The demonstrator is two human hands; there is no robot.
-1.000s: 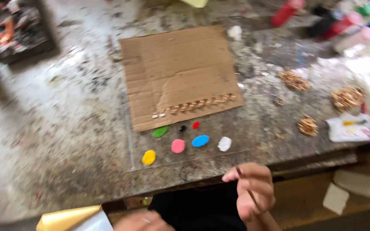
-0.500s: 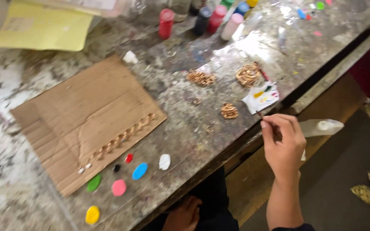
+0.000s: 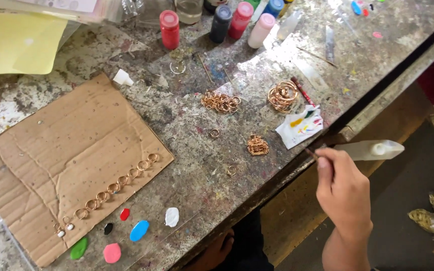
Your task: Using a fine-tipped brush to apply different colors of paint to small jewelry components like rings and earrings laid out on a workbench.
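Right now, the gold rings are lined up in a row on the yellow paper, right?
Not quite. The head view shows the row of gold rings lined up on the brown cardboard, near its lower edge. The yellow paper lies farther back at the left, with no rings on it.

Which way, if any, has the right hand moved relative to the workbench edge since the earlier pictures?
Yes. The right hand, pinching a thin stick, has moved rightward along the workbench edge, away from the paint blobs.

Single head view, looking steeply down, close over paint-spattered workbench [image 3: 187,150] edge
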